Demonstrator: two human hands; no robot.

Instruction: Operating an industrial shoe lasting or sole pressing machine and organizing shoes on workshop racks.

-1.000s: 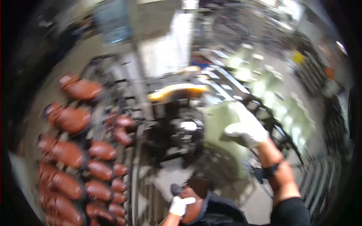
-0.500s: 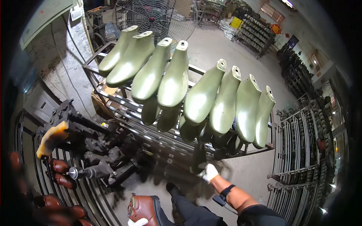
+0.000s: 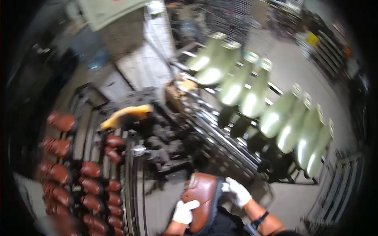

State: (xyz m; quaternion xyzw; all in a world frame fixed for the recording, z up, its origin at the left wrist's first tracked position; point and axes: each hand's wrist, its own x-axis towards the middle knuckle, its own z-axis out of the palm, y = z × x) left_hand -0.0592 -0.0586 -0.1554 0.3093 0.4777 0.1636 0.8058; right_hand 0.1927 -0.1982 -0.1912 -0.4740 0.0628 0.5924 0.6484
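A brown leather ankle boot (image 3: 202, 196) with a dark sole is held up in front of my body, its sole facing right. My left hand (image 3: 184, 212), in a white glove, is closed around its left side, with the thumb lying across the leather. At the sole's upper end is my right hand (image 3: 238, 192), also white-gloved. Its fingertips come up against the boot's edge there, but motion blur hides whether they grip it. A dark band circles my right wrist.
Several glossy green shoe lasts (image 3: 256, 92) stand on a metal rack (image 3: 220, 135) ahead and right. Left of the boot is a dark machine (image 3: 165, 147) with a yellow pad (image 3: 126, 115). Several brown shoes (image 3: 92, 169) fill a slatted rack at far left.
My right hand has come back from beneath the lasts' rack to the boot. The left hand has raised the boot further into view. My head has turned left, and the picture is blurred.
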